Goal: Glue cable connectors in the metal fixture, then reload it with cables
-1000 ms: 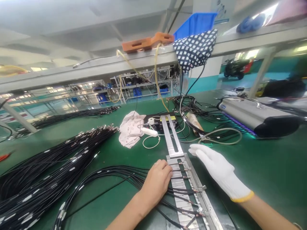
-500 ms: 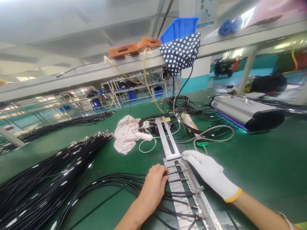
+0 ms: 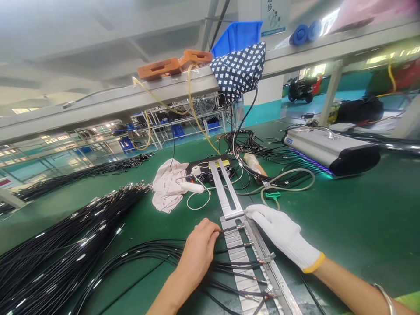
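Observation:
My bare left hand (image 3: 198, 249) lies on a row of thin black cables (image 3: 229, 264) laid across a long metal jig (image 3: 249, 262). Its fingertips pinch the topmost cable beside the jig's left edge. My right hand (image 3: 282, 234), in a white glove with a yellow cuff, rests flat on the jig's right rail, fingers stretched toward its upper end. The cable tips with small copper ends reach over the jig's taped strip.
Large bundles of black cables (image 3: 65, 245) cover the green bench (image 3: 361, 218) at left. Behind the jig lie a white cloth (image 3: 166, 186), a black control box (image 3: 203, 168), coiled cables (image 3: 262, 151) and a grey lamp unit (image 3: 331, 151). An overhead shelf (image 3: 131, 98) carries a blue bin.
My left hand drew back leftward along the cables and now pinches the top one. My gloved right hand came down from hovering onto the jig's rail. The camera shifted slightly.

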`<move>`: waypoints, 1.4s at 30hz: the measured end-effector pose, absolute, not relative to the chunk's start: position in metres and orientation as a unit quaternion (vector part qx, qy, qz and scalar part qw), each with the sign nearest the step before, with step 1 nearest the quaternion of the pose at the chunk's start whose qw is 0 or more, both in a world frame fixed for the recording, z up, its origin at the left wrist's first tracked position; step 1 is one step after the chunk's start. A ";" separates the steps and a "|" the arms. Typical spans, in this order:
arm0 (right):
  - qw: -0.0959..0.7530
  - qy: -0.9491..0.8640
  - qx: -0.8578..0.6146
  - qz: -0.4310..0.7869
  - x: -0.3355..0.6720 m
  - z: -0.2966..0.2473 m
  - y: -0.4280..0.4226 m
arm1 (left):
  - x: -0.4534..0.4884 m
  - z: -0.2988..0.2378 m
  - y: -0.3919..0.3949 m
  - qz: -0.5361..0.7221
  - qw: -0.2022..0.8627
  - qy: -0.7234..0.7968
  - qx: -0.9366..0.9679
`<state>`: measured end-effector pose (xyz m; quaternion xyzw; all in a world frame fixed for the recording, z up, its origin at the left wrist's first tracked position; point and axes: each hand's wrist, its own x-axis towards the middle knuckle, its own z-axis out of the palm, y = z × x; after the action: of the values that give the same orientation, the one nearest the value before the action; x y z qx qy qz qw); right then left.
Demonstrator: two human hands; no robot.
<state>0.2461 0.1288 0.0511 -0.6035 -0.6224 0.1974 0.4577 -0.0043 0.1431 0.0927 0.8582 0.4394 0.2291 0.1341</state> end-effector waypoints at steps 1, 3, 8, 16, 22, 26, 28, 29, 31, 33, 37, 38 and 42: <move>0.459 -0.621 -0.603 0.199 0.246 0.050 0.129 | -0.005 0.092 0.143 0.214 0.125 0.442 0.862; 0.462 -0.620 -0.602 0.200 0.246 0.047 0.131 | -0.003 0.089 0.143 0.196 0.109 0.449 0.865; 0.470 -0.619 -0.597 0.197 0.247 0.045 0.132 | 0.005 0.088 0.139 0.181 0.082 0.458 0.866; 0.455 -0.618 -0.608 0.204 0.246 0.048 0.130 | 0.010 0.082 0.140 0.144 -0.059 0.460 0.874; 0.444 -0.621 -0.612 0.205 0.246 0.049 0.130 | 0.011 0.081 0.141 0.126 -0.103 0.451 0.878; 0.449 -0.624 -0.608 0.198 0.246 0.047 0.131 | 0.010 0.076 0.144 0.190 0.006 0.441 0.877; 0.453 -0.625 -0.606 0.194 0.247 0.045 0.132 | 0.009 0.073 0.146 0.222 0.054 0.438 0.869; 0.454 -0.625 -0.605 0.192 0.247 0.044 0.132 | 0.008 0.072 0.146 0.232 0.069 0.436 0.866; 0.457 -0.626 -0.604 0.187 0.246 0.043 0.131 | 0.007 0.070 0.147 0.244 0.094 0.432 0.863; 0.461 -0.630 -0.599 0.178 0.244 0.044 0.129 | 0.006 0.068 0.148 0.252 0.121 0.425 0.861; 0.476 -0.654 -0.574 0.130 0.238 0.050 0.123 | 0.005 0.068 0.150 0.255 0.174 0.407 0.860; 0.481 -0.662 -0.563 0.116 0.237 0.052 0.121 | 0.005 0.068 0.151 0.256 0.184 0.404 0.859; 0.486 -0.695 -0.522 0.090 0.234 0.055 0.118 | 0.006 0.070 0.154 0.264 0.196 0.390 0.860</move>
<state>0.2335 0.1175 0.0548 -0.5223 -0.6952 0.0898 0.4856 0.0060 0.1536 0.0699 0.8603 0.3895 0.2644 0.1956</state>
